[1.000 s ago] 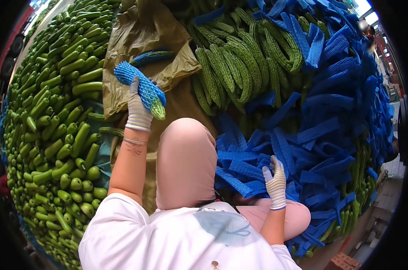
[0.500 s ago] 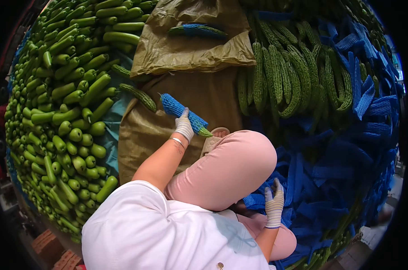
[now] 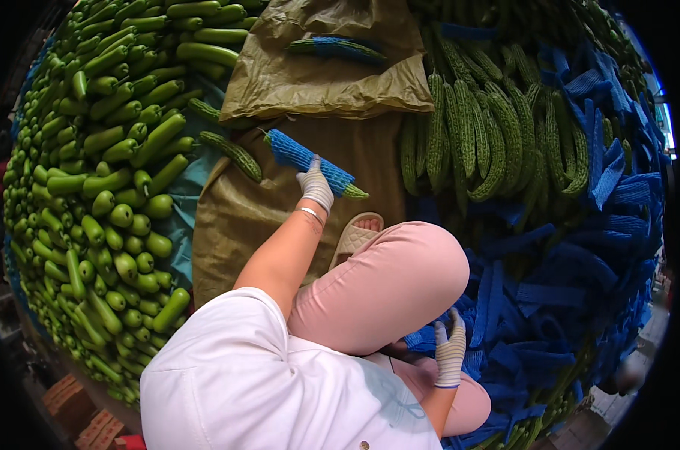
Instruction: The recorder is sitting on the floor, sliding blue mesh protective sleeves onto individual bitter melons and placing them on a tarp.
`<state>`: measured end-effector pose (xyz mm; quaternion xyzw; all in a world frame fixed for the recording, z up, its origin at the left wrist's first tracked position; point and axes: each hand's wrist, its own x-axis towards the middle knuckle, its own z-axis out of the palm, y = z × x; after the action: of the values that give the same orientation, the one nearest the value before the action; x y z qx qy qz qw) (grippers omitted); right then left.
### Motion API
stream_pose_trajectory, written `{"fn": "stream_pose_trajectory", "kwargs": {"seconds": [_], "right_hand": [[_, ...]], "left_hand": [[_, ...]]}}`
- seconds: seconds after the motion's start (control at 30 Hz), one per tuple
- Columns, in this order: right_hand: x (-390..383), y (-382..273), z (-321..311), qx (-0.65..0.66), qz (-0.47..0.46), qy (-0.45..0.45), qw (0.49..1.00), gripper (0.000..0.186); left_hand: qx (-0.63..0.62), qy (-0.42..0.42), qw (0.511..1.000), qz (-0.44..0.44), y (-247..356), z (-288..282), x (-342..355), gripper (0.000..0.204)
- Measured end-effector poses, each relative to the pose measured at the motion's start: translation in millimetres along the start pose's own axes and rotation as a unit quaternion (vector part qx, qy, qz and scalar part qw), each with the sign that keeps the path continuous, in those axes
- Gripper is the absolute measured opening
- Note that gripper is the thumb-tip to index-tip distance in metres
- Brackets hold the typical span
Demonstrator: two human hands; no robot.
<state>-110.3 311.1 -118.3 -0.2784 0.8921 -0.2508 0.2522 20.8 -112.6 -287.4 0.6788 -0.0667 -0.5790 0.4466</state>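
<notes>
My left hand [image 3: 314, 185], in a white knit glove, grips a bitter gourd wrapped in a blue foam net sleeve [image 3: 298, 156] and holds it low over the olive sack cloth [image 3: 355, 150]. Two bare bitter gourds [image 3: 235, 154] lie just left of it. My right hand [image 3: 449, 352], also gloved, rests on the heap of blue foam net sleeves [image 3: 550, 300] beside my knee, with nothing clearly in it. Another sleeved gourd [image 3: 338, 49] lies farther off on the folded sack.
A big pile of smooth green gourds [image 3: 103, 187] fills the left side. Bare bitter gourds [image 3: 475, 135] lie in a row at upper right, with blue sleeves scattered around them. My pink-trousered knee [image 3: 392, 285] and a beige sandal [image 3: 355, 236] sit in the middle.
My left hand has carried the sleeved gourd down and forward toward the sack cloth near the bare gourds. The view has swung left. My right hand stays on the blue sleeves.
</notes>
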Motion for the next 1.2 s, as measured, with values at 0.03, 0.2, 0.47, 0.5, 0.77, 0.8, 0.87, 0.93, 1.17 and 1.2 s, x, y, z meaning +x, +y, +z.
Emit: {"fn": "stream_pose_trajectory", "kwargs": {"seconds": [0.03,0.2,0.47,0.5,0.77,0.8,0.87,0.93,1.17,1.2], "right_hand": [[-1.0,1.6,-0.9,-0.017,-0.018,0.004,1.000,0.045],[-4.7,-10.1,-1.8,-0.001,-0.004,-0.019,1.000,0.047],[-8.1,-15.5,-74.5,-0.159,-0.064,-0.101,0.980,0.050],[-6.3,-14.7,-89.8,-0.178,-0.052,-0.099,0.978,0.049],[3.1,13.9,-121.6,-0.202,0.004,-0.076,0.976,0.049],[3.7,16.7,-118.7,-0.212,0.022,-0.101,0.972,0.048],[6.8,17.9,-111.5,-0.218,0.061,-0.140,0.964,0.048],[12.3,19.4,-106.5,-0.213,0.066,-0.147,0.964,0.048],[24.9,59.1,-88.0,-0.103,0.222,-0.159,0.957,0.047],[28.4,62.0,-82.6,-0.098,0.251,-0.178,0.946,0.047]], "left_hand": [[-0.009,0.005,1.000,-0.005,-2.6,-4.8,-2.0,0.056],[0.010,0.035,0.999,-0.006,-25.4,-66.6,23.5,0.060],[0.076,0.018,0.997,0.017,-5.5,-103.8,27.7,0.059],[0.096,-0.031,0.994,0.041,4.2,-101.4,22.6,0.056],[0.197,-0.226,0.945,0.129,58.4,-70.4,-9.5,0.044],[0.231,-0.231,0.931,0.164,58.5,-65.4,-8.0,0.047],[0.248,-0.255,0.921,0.160,53.2,-54.6,2.9,0.051],[0.262,-0.276,0.910,0.165,48.8,-36.9,8.4,0.057],[0.361,-0.296,0.864,0.191,24.2,12.1,39.0,0.058],[0.383,-0.302,0.851,0.193,19.9,16.9,47.5,0.058]]}}
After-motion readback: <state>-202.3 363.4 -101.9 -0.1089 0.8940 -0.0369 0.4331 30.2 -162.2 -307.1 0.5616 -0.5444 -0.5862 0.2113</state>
